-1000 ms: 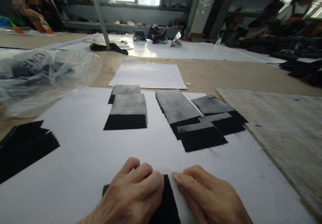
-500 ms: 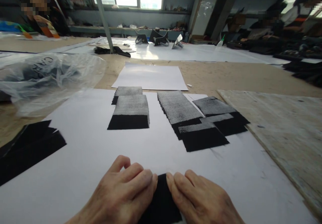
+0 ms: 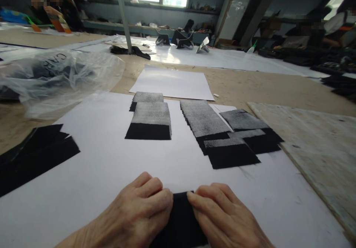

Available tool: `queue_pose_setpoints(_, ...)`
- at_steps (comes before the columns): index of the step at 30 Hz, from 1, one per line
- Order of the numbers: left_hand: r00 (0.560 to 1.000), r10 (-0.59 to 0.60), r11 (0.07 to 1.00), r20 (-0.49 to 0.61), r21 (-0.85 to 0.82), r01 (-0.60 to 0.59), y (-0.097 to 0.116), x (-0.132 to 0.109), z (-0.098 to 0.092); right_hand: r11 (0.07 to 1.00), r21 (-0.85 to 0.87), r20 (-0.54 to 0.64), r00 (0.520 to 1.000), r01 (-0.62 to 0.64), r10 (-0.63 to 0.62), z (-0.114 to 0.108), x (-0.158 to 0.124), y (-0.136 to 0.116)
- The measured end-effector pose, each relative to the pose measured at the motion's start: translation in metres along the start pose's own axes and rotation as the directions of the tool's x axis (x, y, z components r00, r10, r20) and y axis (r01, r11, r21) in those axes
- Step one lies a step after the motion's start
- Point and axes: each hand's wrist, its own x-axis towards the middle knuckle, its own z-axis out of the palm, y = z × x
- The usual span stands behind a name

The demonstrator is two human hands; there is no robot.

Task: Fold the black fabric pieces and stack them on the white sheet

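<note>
A black fabric piece (image 3: pixel 180 218) lies on the white paper (image 3: pixel 105 173) close to me, its far edge between my two hands. My left hand (image 3: pixel 141 207) grips its left side with curled fingers. On the right side, my right hand (image 3: pixel 222 211) pinches the far corner, thumb and fingertips pressed together. The near end of the piece runs partly out of view. Beyond my hands lie a stack of grey-and-black fabric pieces (image 3: pixel 150 116) and, further right, several overlapping fabric pieces (image 3: pixel 204 118).
Black strips (image 3: pixel 39 151) lie at the left, with a clear plastic bag (image 3: pixel 66 77) behind them. A worn board (image 3: pixel 314 140) borders the paper at right. Another white sheet (image 3: pixel 172 82) lies further back, near a metal pole (image 3: pixel 124 18). People sit at the far tables.
My hands have moved slightly apart along the far edge of the black fabric piece, so more of that edge shows. The view has shifted and tilted a little.
</note>
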Motion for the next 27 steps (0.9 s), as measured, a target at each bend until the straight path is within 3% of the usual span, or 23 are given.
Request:
queue_pose_setpoints(5,0.998,0.015,0.999,-0.065,-0.034,-0.017,0.003,0.002,-0.002,0.998,-0.025,0.033,0.998,-0.049,0.050,0.001,0.015,-0.004)
queue_pose_setpoints(9,0.998,0.007,0.999,-0.066,-0.037,-0.010,0.004,0.002,0.002,0.956,-0.291,-0.041,0.997,0.046,-0.060,0.016,0.021,-0.014)
queue_pose_setpoints(12,0.994,0.047,0.998,-0.098,-0.031,-0.051,0.000,0.000,0.000,0.938,-0.334,-0.037,0.993,0.096,-0.115,0.024,0.020,-0.017)
queue_pose_setpoints(16,1.000,-0.004,0.997,-0.029,-0.074,0.002,-0.006,-0.008,-0.017,0.948,-0.307,0.008,0.996,0.086,-0.088,0.026,0.016,-0.016)
queue_pose_setpoints(18,0.997,-0.060,0.990,0.040,-0.122,0.064,-0.009,-0.012,-0.025,0.953,-0.294,-0.048,0.995,0.071,-0.089,0.029,0.015,-0.015)
queue_pose_setpoints(21,0.997,-0.062,0.988,0.049,-0.137,0.068,-0.010,-0.018,-0.026,0.951,-0.304,-0.144,0.984,0.060,-0.108,0.033,0.012,-0.015)
queue_pose_setpoints(27,0.997,-0.056,0.993,0.046,-0.099,0.060,-0.006,-0.022,-0.016,0.916,-0.367,0.035,0.986,0.164,-0.163,0.021,0.019,-0.013)
